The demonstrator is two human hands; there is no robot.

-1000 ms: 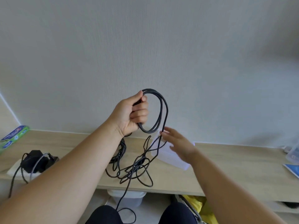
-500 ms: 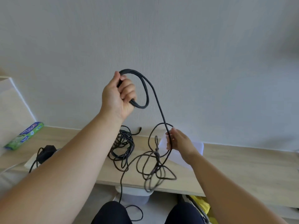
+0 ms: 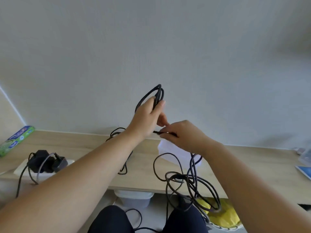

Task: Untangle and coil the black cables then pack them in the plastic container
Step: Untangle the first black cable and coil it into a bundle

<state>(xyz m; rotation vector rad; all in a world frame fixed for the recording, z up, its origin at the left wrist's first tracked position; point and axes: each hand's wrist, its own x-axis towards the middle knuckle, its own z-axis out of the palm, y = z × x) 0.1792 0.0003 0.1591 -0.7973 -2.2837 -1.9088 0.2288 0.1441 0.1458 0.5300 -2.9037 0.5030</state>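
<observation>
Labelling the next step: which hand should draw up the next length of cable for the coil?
Right. The right hand pinches the loose cable that runs down to the tangle, so it can likely feed slack. The left hand is busy gripping the coil.

Soft, even daylight, faint shadows on the wall [image 3: 235,47], slight blur, wide-angle bending at edges.

One wide-angle view, worn on the head, looks forward and down, facing the wall [image 3: 151,39]. The tabletop [image 3: 67,143] runs just below the wall, close by. The knees [image 3: 109,219] sit farthest below the wall, nearest the camera.
</observation>
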